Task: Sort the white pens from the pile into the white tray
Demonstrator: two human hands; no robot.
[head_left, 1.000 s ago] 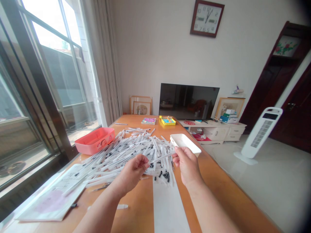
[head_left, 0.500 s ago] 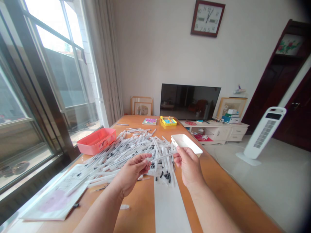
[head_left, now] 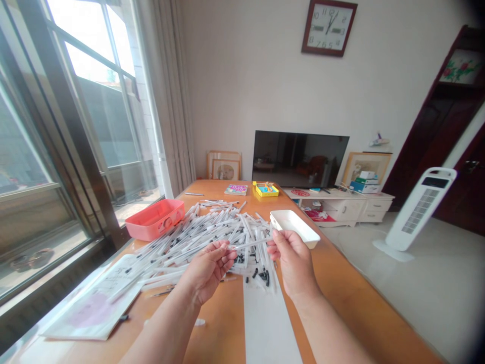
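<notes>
Above the worktop [head_left: 341, 308], nearer its right edge than its left, the right hand [head_left: 294, 260] has its grip pinched on a thin pen [head_left: 250, 245], but whether the left hand [head_left: 207, 269] grasps the other end I cannot tell, so uneven pressure could drop it.

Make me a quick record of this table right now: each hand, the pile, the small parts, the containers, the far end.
Left hand: fingers at one end of a slim pale tube; how firmly they grip is unclear
Right hand: fingers pinching the tube's other end
Pile: many pale tubes heaped loosely on the wooden table
Small parts: black pieces near the pile, some over a white strip
Containers: pink bin left of the pile, white bin right
Far end: yellow box beside a colorful booklet
</notes>
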